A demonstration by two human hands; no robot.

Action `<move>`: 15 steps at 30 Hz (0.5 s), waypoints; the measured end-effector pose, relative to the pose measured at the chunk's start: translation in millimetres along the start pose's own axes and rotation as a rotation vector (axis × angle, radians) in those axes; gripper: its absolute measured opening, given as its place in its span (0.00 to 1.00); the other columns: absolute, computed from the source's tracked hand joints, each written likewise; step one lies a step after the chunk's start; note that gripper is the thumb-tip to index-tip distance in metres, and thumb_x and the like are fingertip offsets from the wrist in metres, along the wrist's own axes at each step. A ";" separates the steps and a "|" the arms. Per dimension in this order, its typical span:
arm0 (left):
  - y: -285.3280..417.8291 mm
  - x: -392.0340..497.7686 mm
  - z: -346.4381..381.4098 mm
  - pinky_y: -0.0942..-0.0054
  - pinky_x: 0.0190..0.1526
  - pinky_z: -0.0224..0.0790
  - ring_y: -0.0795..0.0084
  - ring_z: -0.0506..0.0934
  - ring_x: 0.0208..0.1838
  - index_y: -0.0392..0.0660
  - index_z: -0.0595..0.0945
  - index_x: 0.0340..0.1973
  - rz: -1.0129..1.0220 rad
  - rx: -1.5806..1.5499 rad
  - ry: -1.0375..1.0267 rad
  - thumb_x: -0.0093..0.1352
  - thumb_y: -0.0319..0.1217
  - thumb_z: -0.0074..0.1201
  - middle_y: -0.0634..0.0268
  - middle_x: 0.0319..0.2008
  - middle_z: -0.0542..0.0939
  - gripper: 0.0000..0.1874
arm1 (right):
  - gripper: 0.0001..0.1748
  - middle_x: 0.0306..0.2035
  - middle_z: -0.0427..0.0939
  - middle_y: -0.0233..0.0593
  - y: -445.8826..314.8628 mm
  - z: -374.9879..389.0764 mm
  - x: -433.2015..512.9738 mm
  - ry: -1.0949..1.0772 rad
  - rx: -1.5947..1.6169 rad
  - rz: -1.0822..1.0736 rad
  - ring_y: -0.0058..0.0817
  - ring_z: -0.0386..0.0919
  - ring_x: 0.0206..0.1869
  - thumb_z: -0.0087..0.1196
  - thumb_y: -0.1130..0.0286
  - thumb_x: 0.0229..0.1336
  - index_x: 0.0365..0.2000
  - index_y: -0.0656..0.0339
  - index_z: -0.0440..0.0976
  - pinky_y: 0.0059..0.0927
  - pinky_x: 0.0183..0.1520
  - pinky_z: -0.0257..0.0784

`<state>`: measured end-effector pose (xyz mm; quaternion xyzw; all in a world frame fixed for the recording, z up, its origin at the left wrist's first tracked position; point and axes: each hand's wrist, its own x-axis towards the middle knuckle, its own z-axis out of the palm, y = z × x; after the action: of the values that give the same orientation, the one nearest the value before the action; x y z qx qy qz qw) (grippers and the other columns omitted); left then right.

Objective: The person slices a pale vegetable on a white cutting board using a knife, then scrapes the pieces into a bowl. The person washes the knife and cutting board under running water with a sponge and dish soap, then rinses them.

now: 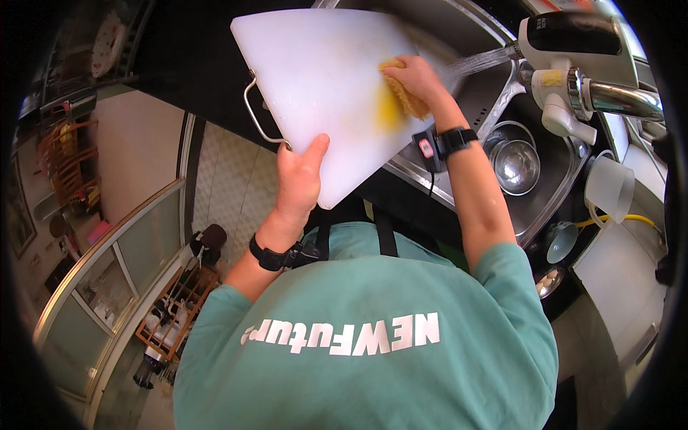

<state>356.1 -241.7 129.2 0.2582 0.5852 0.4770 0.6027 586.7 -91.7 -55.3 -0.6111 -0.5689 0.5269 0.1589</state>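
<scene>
A white plastic cutting board (322,70) with a metal carrying handle (258,115) is held up over the counter edge and the sink. My left hand (302,172) grips its near left edge beside the handle, thumb on the upper face. With my right hand (416,78) I hold a yellow sponge or cloth (406,97) against the board's right part; it is blurred, with a yellow patch under it. Water sprays from the faucet (516,51) towards the sink beyond my right hand.
The right basin of the steel sink (553,207) holds metal bowls (515,166). Beside it stand a translucent plastic jug (610,180), a glass bowl (562,242) and a small dish (549,283) with pale, rounded items. A black countertop (183,64) lies left of the board.
</scene>
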 end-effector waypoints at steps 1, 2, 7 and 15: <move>-0.7 0.3 -0.7 0.69 0.57 0.70 0.68 0.77 0.54 0.29 0.73 0.58 0.008 -0.002 -0.003 0.73 0.23 0.50 0.55 0.54 0.79 0.19 | 0.21 0.40 0.84 0.54 7.0 -2.3 0.5 -0.111 0.133 -0.091 0.43 0.83 0.41 0.61 0.61 0.56 0.46 0.64 0.81 0.37 0.47 0.76; -1.6 1.5 -1.0 0.69 0.57 0.70 0.68 0.77 0.54 0.29 0.73 0.58 0.018 -0.002 -0.007 0.73 0.23 0.50 0.55 0.54 0.79 0.19 | 0.21 0.44 0.83 0.58 17.3 -1.4 2.2 -0.099 0.234 -0.038 0.48 0.82 0.47 0.59 0.59 0.58 0.47 0.62 0.82 0.40 0.50 0.76; -4.0 2.2 -4.7 0.67 0.56 0.72 0.65 0.78 0.54 0.31 0.70 0.61 0.002 -0.015 -0.039 0.72 0.25 0.54 0.53 0.55 0.78 0.23 | 0.24 0.54 0.79 0.56 99.6 -25.4 25.3 0.206 -0.443 0.208 0.51 0.77 0.57 0.55 0.54 0.62 0.51 0.60 0.79 0.46 0.58 0.71; -5.7 1.7 -4.4 0.69 0.56 0.71 0.69 0.78 0.52 0.29 0.73 0.57 0.051 -0.012 -0.052 0.73 0.23 0.50 0.55 0.52 0.80 0.18 | 0.20 0.46 0.80 0.47 7.1 -10.5 -71.1 -0.058 -0.035 -0.240 0.34 0.77 0.51 0.61 0.61 0.59 0.45 0.66 0.81 0.30 0.55 0.71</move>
<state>353.2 -243.7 122.7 0.2818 0.5598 0.4889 0.6068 613.5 -150.9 -23.9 -0.5260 -0.6514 0.5114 0.1935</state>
